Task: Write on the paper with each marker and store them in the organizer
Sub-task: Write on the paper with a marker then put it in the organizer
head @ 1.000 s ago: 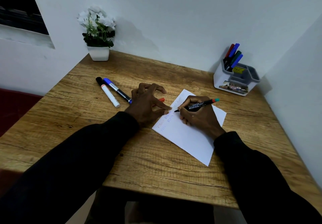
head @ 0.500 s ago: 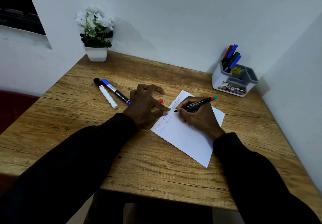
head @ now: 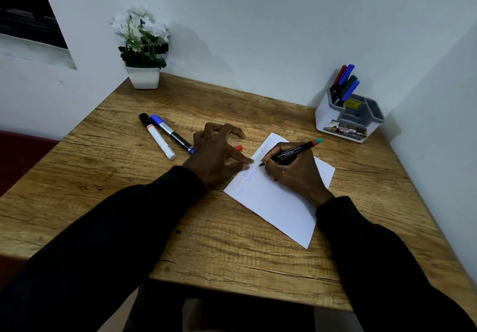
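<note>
Right hand (head: 294, 174) at frame centre-right, fingers curled tight around a black marker (head: 293, 151) with a teal end cap. The marker's tip touches the white paper (head: 278, 207) near the sheet's upper left edge. Faint red and blue handwriting runs along that edge.

Left hand (head: 215, 155) at centre: fingers (head: 244, 161) spread and arched, holding nothing, with a fingertip pressing the paper's left edge. The red end of a marker (head: 238, 147) pokes out from under this hand; cannot tell if the hand touches it.

Left of centre, two capped markers lie side by side on the desk (head: 232, 254): a white marker with black cap (head: 158, 138) and a blue-capped marker (head: 171, 134). The blue one's far end is just beside the left hand.

Grey-and-white organizer (head: 335, 121) stands at upper right near the wall corner, well apart from the paper. Red, blue and green markers (head: 346, 81) stand in its back left compartment. White potted flowers (head: 143, 47) at upper left, on the desk's back corner.
</note>
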